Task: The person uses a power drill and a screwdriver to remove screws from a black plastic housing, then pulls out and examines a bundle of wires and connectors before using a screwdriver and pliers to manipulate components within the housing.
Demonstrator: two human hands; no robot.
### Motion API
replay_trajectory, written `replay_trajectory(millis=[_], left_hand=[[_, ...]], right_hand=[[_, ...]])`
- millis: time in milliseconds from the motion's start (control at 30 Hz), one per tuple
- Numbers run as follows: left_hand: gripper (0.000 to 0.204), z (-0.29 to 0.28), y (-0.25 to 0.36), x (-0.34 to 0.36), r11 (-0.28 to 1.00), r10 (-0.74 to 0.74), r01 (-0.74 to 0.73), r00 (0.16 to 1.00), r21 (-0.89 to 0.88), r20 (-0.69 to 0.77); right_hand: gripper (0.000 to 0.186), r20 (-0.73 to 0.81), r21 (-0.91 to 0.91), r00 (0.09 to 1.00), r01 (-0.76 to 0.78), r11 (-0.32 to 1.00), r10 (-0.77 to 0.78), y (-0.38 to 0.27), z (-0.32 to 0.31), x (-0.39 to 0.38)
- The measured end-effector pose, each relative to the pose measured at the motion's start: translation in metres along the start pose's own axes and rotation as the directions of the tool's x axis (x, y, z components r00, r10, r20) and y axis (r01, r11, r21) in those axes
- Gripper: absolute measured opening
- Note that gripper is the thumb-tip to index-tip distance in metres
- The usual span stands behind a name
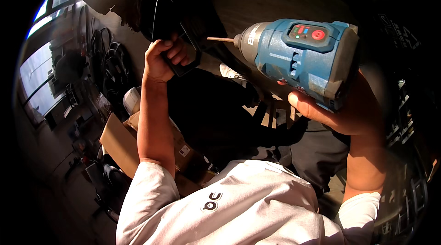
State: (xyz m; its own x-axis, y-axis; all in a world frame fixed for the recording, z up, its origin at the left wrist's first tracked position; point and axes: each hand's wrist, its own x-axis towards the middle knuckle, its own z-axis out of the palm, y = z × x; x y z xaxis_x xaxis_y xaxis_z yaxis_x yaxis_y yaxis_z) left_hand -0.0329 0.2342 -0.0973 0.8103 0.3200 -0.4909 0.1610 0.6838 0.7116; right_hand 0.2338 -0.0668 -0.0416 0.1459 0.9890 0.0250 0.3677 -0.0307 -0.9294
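Observation:
A blue cordless impact driver (298, 56) fills the upper right, its thin bit pointing left. Round its grip, mostly hidden behind the tool's body, my right hand (337, 114) is closed, with the thumb showing on the near side. My left hand (166, 59) is raised at the upper middle, fingers curled round the edge of a black angular frame piece (187, 66). That piece runs up into shadow, so I cannot make out the rest of it. The bit's tip is apart from my left hand, a short way to its right.
An open cardboard box (118, 141) stands at the left below my left forearm. Dark cables or straps (115, 63) hang by the wall, near bright windows (39, 82). Metal racking or stacked parts (402, 116) show dimly at the far right.

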Motion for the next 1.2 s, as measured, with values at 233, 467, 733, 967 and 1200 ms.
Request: replay_trajectory(millis=[233,467,733,967,1200], left_hand=[[0.017,0.000,0.003,0.000,1.000,0.004,-0.004,1.000,-0.014,0.003],[0.017,-0.001,0.002,0.004,0.999,-0.018,0.019,1.000,-0.046,0.020],[0.018,-0.006,0.001,0.003,0.998,-0.019,0.020,1.000,-0.062,0.021],[0.020,-0.004,0.000,0.003,0.999,-0.011,0.012,1.000,-0.038,0.021],[0.019,0.000,0.000,0.005,1.000,-0.014,0.014,1.000,-0.026,-0.004]], right_hand=[[0.027,-0.012,0.195,0.993,-0.115,0.974,0.119,0.000,0.001,-0.007],[0.017,0.012,-0.019,0.996,0.093,0.995,-0.093,0.007,0.009,0.003],[0.016,-0.079,-0.119,0.974,0.202,0.972,-0.212,0.005,0.016,0.014],[0.032,0.024,0.000,0.999,0.028,1.000,-0.028,-0.002,0.013,0.014],[0.017,-0.030,0.082,0.999,0.047,0.996,-0.045,-0.009,0.008,0.024]])
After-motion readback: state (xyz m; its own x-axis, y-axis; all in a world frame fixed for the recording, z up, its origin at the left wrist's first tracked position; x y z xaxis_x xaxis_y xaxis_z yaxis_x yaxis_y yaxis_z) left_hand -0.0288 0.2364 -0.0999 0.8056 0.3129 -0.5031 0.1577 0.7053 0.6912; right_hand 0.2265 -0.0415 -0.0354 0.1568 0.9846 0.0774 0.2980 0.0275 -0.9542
